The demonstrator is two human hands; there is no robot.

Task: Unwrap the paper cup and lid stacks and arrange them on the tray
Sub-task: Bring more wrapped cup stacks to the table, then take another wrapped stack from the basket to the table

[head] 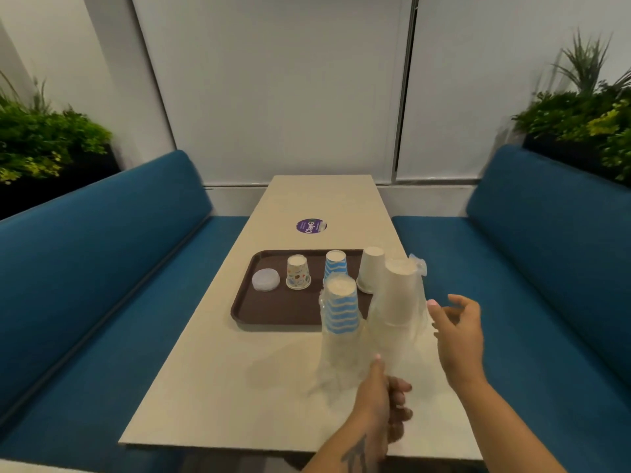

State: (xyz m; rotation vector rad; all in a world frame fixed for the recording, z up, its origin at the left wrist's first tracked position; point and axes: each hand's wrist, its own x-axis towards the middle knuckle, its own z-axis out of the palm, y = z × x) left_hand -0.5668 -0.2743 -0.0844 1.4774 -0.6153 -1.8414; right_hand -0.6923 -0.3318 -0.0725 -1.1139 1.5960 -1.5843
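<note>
- Blue booth benches (pixel 102 254) flank your beige table (pixel 239 370).
- Your left hand (pixel 382 401) grips clear plastic wrap (pixel 341 363) round the blue-striped cup stack (pixel 341 307) (upside down), at the brown tray's (pixel 273 319) 5 o'clock.
- Your right hand (pixel 459 331), fingers spread, is beside the wrapped white cup stack (pixel 401 291).

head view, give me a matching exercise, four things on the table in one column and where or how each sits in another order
Things:
1. lid stack
2. patterned cup
3. plain white wrapped stack
4. purple sticker

Places or states:
A. on the table beyond the tray
B. tray's far left
C. still in clear plastic
D. upside down, just right of the lids

Pairs: 1-B, 2-D, 3-C, 4-A
</note>
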